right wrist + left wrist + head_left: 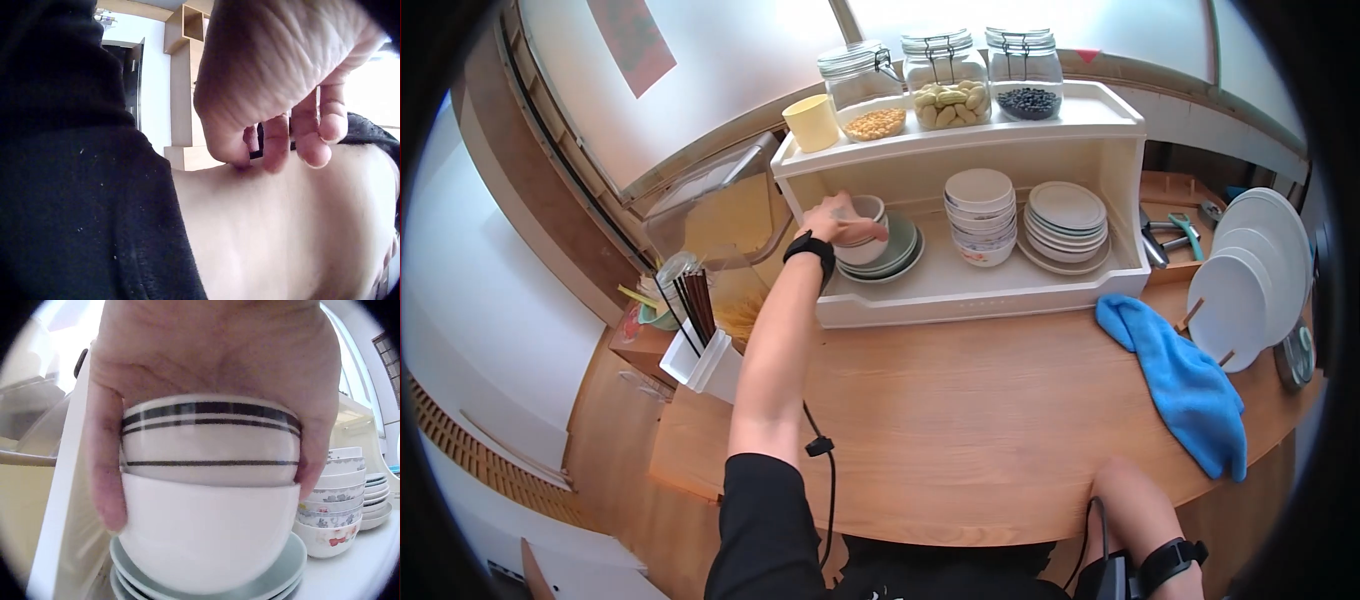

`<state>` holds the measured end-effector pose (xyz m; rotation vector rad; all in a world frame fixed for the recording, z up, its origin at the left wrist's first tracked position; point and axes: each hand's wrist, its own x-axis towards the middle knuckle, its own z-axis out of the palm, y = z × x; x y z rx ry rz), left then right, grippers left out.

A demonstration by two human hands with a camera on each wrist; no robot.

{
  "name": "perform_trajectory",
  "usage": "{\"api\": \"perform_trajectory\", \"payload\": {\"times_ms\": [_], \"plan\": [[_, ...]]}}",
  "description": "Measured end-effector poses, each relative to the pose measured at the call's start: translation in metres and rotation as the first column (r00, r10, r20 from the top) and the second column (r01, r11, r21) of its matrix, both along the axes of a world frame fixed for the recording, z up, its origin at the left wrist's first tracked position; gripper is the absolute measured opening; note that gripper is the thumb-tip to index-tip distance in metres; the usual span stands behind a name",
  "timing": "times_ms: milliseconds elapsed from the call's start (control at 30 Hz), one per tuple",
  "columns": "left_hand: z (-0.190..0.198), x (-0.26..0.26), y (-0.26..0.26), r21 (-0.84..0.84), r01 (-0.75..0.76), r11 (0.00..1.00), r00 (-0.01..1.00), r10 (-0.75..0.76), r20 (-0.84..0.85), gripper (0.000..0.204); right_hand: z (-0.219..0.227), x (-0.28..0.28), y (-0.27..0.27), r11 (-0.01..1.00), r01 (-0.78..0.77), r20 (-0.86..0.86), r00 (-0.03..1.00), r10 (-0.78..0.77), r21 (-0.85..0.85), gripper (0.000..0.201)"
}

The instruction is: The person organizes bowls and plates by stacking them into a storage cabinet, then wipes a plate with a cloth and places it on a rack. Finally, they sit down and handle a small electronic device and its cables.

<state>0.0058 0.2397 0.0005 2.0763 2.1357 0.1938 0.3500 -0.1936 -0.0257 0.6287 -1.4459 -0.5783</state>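
My left hand [840, 218] reaches into the left side of the white shelf and grips a small stack of bowls from above. In the left wrist view, thumb and fingers span both sides of a white bowl with black stripes [212, 440], nested in a plain white bowl [209, 531]. Pale green plates [290, 556] lie directly beneath them. My right hand [281, 81] holds nothing visible; its fingers hang loosely curled, fingertips right at bare skin beside black cloth. In the head view, a black strap [1170, 567] shows at the lower right.
Patterned bowls [981, 220] and stacked plates [1067, 225] share the shelf [980, 310]. Above stand glass jars [945, 85] and a yellow cup [811, 124]. A chopstick holder [712, 362] is left; a blue cloth [1180, 390] and racked white plates [1240, 285] are right.
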Motion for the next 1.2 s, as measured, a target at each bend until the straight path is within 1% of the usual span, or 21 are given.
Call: {"api": "perform_trajectory", "payload": {"times_ms": [33,67,167,233,267,400,467,500,600,667,767,867,900,967,1000,1067,1200], "plan": [[-0.005,0.000,0.006,0.041,0.018,0.999,0.998,-0.015,-0.053,0.101,0.003,0.002,0.007,0.998,0.028,0.042,0.999,-0.025,-0.062,0.012],[-0.009,0.001,0.013,0.034,0.016,0.999,0.998,-0.014,-0.068,0.101,0.006,0.003,0.011,0.994,0.045,0.057,0.998,-0.039,-0.103,0.012],[-0.012,0.006,0.016,0.012,0.015,1.000,0.995,-0.014,-0.100,0.100,0.008,0.009,0.016,0.984,0.079,0.046,0.996,-0.073,-0.160,0.012],[-0.008,0.015,0.013,-0.045,-0.008,0.999,0.999,0.006,-0.043,0.102,0.006,0.012,0.017,0.978,0.102,0.037,0.995,-0.097,-0.181,0.011],[-0.010,0.018,0.015,-0.049,0.006,0.999,0.999,-0.008,-0.050,0.102,0.006,0.013,0.016,0.975,0.115,0.035,0.993,-0.110,-0.188,0.011],[-0.017,0.016,0.019,-0.024,0.009,1.000,1.000,-0.010,-0.016,0.106,0.004,0.017,0.011,0.971,0.139,0.032,0.990,-0.135,-0.197,0.010],[-0.019,0.016,0.024,-0.110,0.027,0.993,0.999,-0.032,-0.042,0.107,0.002,0.017,0.010,0.967,0.149,0.025,0.989,-0.147,-0.207,0.010],[-0.023,0.014,0.025,-0.120,0.030,0.992,0.998,-0.036,-0.046,0.107,0.001,0.014,0.011,0.965,0.153,0.019,0.988,-0.153,-0.211,0.010],[-0.027,0.011,0.028,-0.083,0.023,0.996,0.998,-0.027,-0.051,0.106,-0.001,0.016,0.006,0.964,0.166,0.026,0.986,-0.164,-0.208,0.009],[-0.032,0.011,0.025,-0.022,0.009,1.000,0.999,-0.010,-0.053,0.102,-0.002,0.017,0.003,0.961,0.179,0.019,0.984,-0.179,-0.211,0.009],[-0.032,0.014,0.030,-0.069,0.001,0.998,0.998,-0.006,-0.065,0.098,-0.005,0.015,-0.002,0.955,0.186,0.020,0.982,-0.186,-0.229,0.009],[-0.034,0.019,0.030,-0.074,-0.006,0.997,0.999,0.002,-0.055,0.096,-0.004,0.015,-0.004,0.949,0.208,0.017,0.978,-0.210,-0.239,0.008],[-0.034,0.021,0.030,-0.077,0.004,0.997,0.999,-0.008,-0.048,0.096,-0.003,0.014,-0.005,0.946,0.218,0.017,0.975,-0.221,-0.239,0.008],[-0.035,0.026,0.024,-0.071,-0.018,0.997,0.993,0.010,-0.114,0.100,-0.001,0.016,-0.007,0.940,0.240,0.030,0.970,-0.240,-0.240,0.008],[-0.039,0.026,0.025,-0.072,-0.001,0.997,0.995,-0.006,-0.098,0.100,-0.001,0.014,-0.009,0.940,0.257,0.029,0.966,-0.257,-0.224,0.008],[-0.046,0.020,0.027,0.044,-0.010,0.999,0.991,0.016,-0.129,0.104,0.000,0.016,-0.011,0.940,0.270,0.045,0.963,-0.266,-0.208,0.008],[-0.052,0.014,0.026,0.073,-0.045,0.996,0.991,0.053,-0.123,0.114,0.000,0.024,-0.026,0.945,0.286,0.045,0.958,-0.283,-0.157,0.008]]}}
